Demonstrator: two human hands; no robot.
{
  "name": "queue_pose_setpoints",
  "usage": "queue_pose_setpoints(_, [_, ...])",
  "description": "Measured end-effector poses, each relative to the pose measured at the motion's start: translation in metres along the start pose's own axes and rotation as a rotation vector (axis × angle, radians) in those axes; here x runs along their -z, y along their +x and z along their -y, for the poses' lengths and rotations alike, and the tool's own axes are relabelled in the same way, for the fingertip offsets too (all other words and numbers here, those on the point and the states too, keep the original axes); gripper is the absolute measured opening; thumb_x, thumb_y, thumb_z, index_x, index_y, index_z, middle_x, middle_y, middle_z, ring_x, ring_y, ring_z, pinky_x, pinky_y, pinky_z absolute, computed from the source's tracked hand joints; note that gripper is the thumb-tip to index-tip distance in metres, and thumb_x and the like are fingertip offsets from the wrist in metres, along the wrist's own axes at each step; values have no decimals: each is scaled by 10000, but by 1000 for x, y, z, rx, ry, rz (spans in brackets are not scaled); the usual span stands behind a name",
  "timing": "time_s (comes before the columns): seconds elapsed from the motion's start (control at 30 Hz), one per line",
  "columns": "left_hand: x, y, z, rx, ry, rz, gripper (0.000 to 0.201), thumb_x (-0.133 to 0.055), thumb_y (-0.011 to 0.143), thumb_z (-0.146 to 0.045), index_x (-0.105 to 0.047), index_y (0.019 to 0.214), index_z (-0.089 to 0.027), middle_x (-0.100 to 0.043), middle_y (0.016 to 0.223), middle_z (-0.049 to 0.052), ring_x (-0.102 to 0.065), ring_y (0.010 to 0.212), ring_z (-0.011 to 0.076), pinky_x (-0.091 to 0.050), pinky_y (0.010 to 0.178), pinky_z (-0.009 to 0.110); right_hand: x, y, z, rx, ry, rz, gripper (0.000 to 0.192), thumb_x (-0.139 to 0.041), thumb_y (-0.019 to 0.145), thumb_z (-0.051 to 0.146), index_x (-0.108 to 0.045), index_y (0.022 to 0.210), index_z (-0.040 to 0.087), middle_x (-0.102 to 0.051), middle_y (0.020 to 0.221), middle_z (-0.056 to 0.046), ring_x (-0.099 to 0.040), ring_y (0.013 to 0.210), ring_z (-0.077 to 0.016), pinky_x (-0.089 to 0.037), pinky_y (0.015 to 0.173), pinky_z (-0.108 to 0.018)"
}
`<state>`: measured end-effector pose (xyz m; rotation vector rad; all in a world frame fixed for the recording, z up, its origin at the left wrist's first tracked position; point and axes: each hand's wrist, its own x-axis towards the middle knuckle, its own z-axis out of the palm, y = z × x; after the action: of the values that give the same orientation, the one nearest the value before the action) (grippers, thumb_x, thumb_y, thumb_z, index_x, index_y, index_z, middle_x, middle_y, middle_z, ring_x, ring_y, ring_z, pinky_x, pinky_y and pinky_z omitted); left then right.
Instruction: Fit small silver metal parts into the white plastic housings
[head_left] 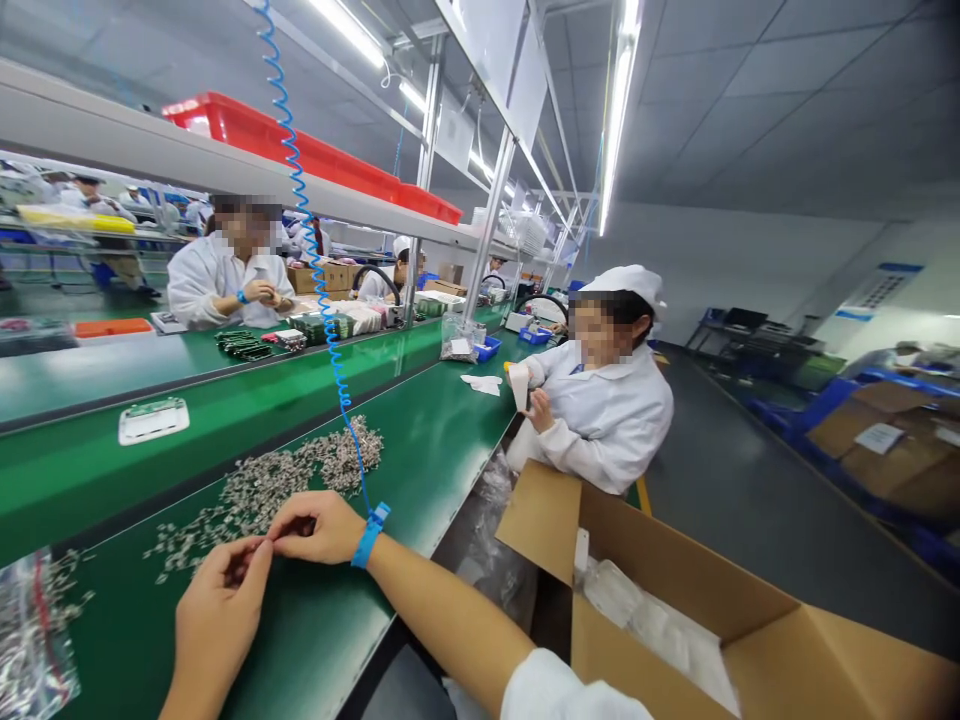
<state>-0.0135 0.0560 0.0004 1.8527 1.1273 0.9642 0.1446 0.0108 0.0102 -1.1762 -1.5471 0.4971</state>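
My left hand [221,605] and my right hand [319,527] meet fingertip to fingertip above the green bench [300,640]. Both are pinched closed; whatever small piece lies between the fingertips is hidden. Just beyond them spreads a pile of small silvery metal parts [277,482], loose on the bench. A blue wrist strap [367,540] circles my right wrist, and its coiled blue cord [330,340] runs upward. By the left edge lies a clear zip bag [34,640], with a few more of the parts beside it.
An open cardboard box [675,550] stands at my right, with white wrapped items inside. A co-worker in white [607,400] sits farther along the bench, holding a white piece. On the green conveyor rests a white casing [154,422]. Red bins [300,150] line the shelf above.
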Motion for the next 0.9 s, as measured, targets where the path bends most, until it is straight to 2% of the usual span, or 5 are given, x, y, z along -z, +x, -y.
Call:
queue_pose_setpoints(0.23, [-3,1,3,-23,62,-4,454,-502,735,-603,-655,922,-219,-697,873,51,-651,755,242,-496,672,339,-3,-3,2,-113,55,-14,102,-716,783,257,-686,830,172,-619,769,9,-484,606,-85,-401,555,-199])
queue_pose_setpoints(0.37, [-6,1,7,-111,121,6,398,-465,770,-556,-630,898,-216,-680,845,57,-628,725,241,-490,675,346,-5,-5,3,-170,114,-64,234,-748,769,324,-671,938,182,-598,751,24,-499,615,-85,-391,547,-192])
queue_pose_setpoints(0.5, [-10,3,12,-250,173,19,328,-412,825,-477,-601,870,-212,-660,845,75,-620,749,254,-484,697,358,-4,-4,3,-101,93,-30,332,-757,761,444,-685,960,188,-582,759,22,-487,616,-88,-409,562,-207])
queue_pose_setpoints(0.7, [-12,-5,12,-435,185,19,229,-379,872,-329,-570,862,-202,-627,861,91,-611,823,258,-478,756,371,-6,-5,5,23,7,-20,274,-731,792,420,-679,887,169,-598,784,-1,-517,647,-107,-438,600,-229])
queue_pose_setpoints(0.9, [-12,-17,8,-412,206,17,215,-357,913,-229,-536,795,-208,-590,805,73,-593,748,222,-458,703,340,-9,-10,10,27,-82,-15,97,-687,805,262,-652,822,173,-588,772,2,-486,613,-100,-400,573,-225])
